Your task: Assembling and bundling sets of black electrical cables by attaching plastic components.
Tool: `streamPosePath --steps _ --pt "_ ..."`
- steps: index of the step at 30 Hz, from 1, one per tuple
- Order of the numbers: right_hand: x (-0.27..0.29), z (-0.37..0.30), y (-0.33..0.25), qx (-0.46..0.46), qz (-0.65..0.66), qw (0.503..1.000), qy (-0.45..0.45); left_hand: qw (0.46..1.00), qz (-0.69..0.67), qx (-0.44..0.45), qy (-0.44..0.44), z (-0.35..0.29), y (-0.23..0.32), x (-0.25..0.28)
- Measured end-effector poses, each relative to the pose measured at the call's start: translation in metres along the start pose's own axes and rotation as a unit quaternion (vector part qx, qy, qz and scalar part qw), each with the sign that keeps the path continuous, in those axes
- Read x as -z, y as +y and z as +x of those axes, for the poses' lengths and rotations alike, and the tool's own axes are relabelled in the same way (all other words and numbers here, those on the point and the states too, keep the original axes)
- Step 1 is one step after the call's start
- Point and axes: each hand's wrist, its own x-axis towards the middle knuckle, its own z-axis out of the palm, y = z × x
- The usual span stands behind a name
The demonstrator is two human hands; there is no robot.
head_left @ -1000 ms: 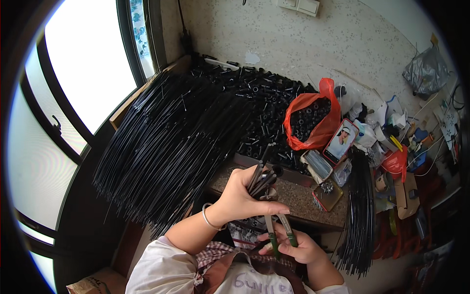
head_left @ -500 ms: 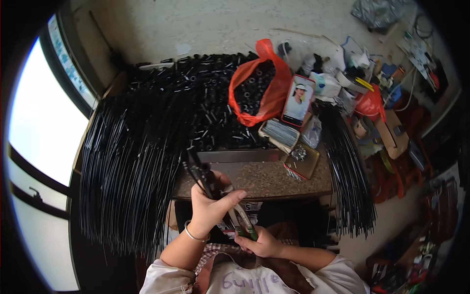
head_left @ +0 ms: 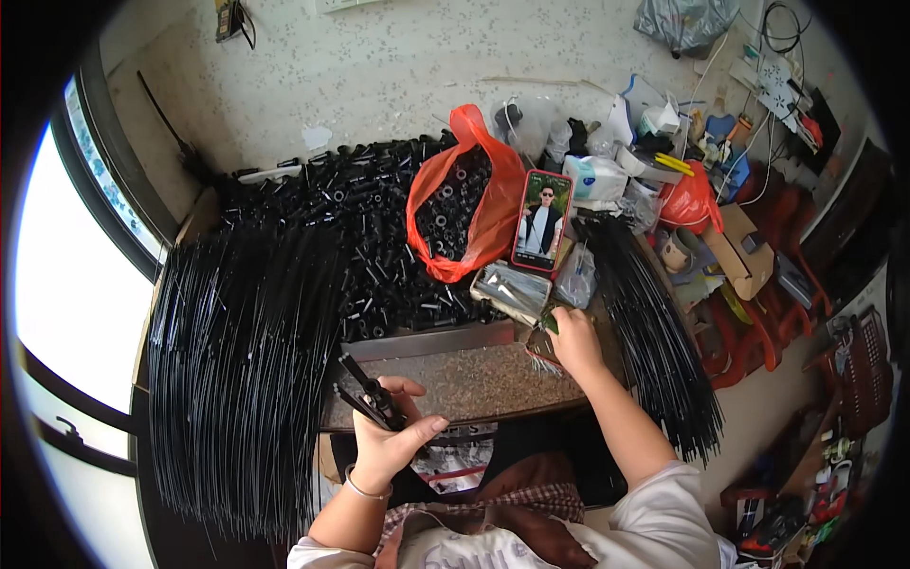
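Note:
My left hand, with a bracelet at the wrist, is closed round several slim black rods with thicker black fittings at their upper ends. It is just off the table's front edge. Further right, my right hand grips pliers with green handles. It covers most of a shallow tin of small metal pieces; the jaws of the pliers are hard to make out. Beyond that hand is a box full of thin metal pins.
Long black rods hang over the table's left and right edges. Behind lies a heap of short black tubular parts, beside an orange-red plastic bag and a propped phone. A metal strip lies across the brown tabletop.
My right hand has carried the pliers away from my left hand, forward and right to the tin. My left hand still holds the black rods. The head view has shifted, and the phone's picture differs.

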Motion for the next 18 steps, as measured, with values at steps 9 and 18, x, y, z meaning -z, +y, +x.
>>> streamPosePath --steps 9,18 --pt "-0.003 -0.001 0.014 0.057 -0.009 0.998 -0.012 1.0 0.007 0.013 -0.003 -0.006 -0.005 -0.004" --pt "0.036 -0.023 -0.081 -0.14 0.702 0.697 -0.044 0.993 0.069 -0.055 -0.079 0.007 0.006 -0.032"
